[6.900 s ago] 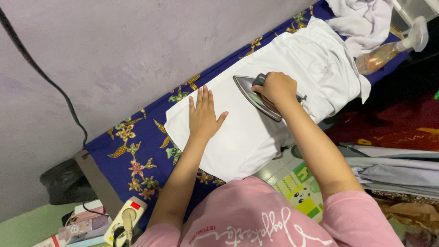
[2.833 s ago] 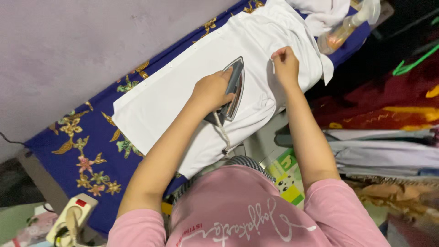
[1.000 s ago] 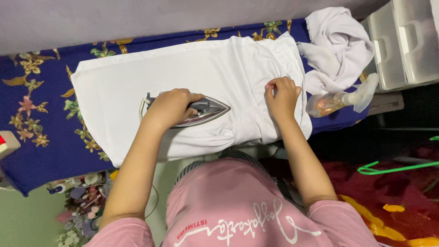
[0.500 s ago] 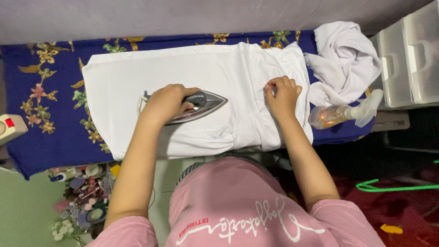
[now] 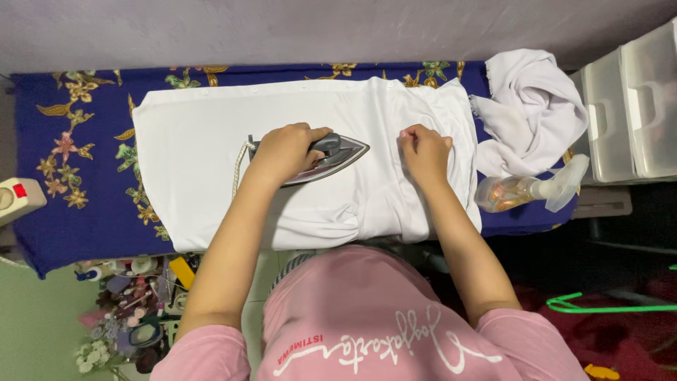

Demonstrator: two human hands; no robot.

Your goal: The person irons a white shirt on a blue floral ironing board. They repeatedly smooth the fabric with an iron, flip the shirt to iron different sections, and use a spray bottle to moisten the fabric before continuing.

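Observation:
My left hand (image 5: 282, 152) grips the handle of a grey clothes iron (image 5: 342, 152), whose soleplate lies flat on a white garment (image 5: 197, 141) with its tip pointing right. The garment is spread over a board covered with dark blue floral cloth (image 5: 70, 204). My right hand (image 5: 425, 152) is closed in a fist, pinching a fold of the garment just right of the iron's tip. The iron's braided cord (image 5: 240, 159) trails off behind my left wrist.
A crumpled white cloth (image 5: 529, 106) and a clear spray bottle (image 5: 522, 192) lie at the board's right end. White plastic drawers (image 5: 635, 113) stand further right. A white power strip (image 5: 17, 199) is at the left, small clutter (image 5: 134, 303) below, a green hanger (image 5: 606, 307) lower right.
The iron went from my right hand to my left hand, and my right hand came to pinch the fabric. In the last second the iron has barely moved; only the view shifted.

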